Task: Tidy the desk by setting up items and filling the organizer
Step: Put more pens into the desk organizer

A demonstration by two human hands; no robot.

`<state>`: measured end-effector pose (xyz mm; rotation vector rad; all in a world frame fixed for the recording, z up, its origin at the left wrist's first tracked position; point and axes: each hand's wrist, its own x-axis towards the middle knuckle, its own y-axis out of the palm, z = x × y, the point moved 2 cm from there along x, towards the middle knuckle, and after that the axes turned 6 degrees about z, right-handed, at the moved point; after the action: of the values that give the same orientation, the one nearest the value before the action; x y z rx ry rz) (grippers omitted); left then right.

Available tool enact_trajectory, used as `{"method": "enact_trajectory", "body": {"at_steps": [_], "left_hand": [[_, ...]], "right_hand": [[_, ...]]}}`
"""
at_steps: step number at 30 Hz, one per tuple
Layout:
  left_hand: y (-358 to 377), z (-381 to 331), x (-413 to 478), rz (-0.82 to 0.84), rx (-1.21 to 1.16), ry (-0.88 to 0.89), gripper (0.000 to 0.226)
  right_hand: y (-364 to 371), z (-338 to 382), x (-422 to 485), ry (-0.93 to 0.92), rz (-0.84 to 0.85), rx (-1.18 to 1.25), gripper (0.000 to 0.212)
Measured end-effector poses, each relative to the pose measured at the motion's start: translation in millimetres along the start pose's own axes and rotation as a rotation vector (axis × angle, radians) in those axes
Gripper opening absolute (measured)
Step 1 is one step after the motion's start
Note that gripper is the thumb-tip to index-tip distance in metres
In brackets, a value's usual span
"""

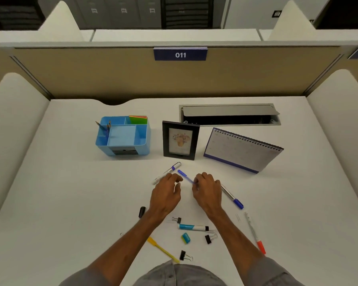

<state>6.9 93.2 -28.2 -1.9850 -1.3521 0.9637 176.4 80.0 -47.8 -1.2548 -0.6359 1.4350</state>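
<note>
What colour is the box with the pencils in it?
The organizer is light blue, seen best in the head view.

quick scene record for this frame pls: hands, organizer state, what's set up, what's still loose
right hand: pinching a blue pen off the desk
left hand: fingers curled, empty, beside the blue pen
organizer: blue, far left; pencils in a left slot, sticky notes at back, centre tray empty
upright: photo frame, desk calendar
loose, far side of hands: white marker
loose, right: blue-capped marker, red-tipped pen
loose, near: binder clips, teal glue stick, sharpener, yellow letter opener, black cap
</note>
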Motion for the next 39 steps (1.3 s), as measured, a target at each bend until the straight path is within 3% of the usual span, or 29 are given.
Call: {"method": "enact_trajectory", "body": {"at_steps": [3,7,11,16,21,31,39], "left_hand": [[-5.4,2.4,7.3,0.009,-0.106,-0.133,0.025],[-20.9,13.7,18.9,0.047,-0.363,-0.317,0.049],[-35.3,20.8,26.8,0.026,-0.605,-0.286,0.038],[-63.2,37.9,25.1,-0.047,-0.692,-0.208,0.026],[-104.9,55.3,21.5,-0.126,-0.716,-0.193,0.033],[-253.6,130.3,37.9,-0.633,-0.539,0.021,0.010],[-279.3,163.7,78.2,-0.566,-0.352,0.065,0.017]], "right_hand": [[-0.1,1.0,-3.4,0.027,-0.055,0.076,0.022],[5.1,25.4,-13.0,-0.002,-0.093,0.165,0.019],[8.3,49.3,-24.2,-0.040,-0.138,0.199,0.017],[8.7,77.8,-25.3,-0.038,-0.141,0.243,0.021],[15.1,108.7,-28.5,-0.072,-0.185,0.272,0.024],[48.1,153.6,-60.0,-0.103,-0.147,0.259,0.015],[68.8,172.0,-77.5,-0.039,-0.164,0.263,0.012]]}}
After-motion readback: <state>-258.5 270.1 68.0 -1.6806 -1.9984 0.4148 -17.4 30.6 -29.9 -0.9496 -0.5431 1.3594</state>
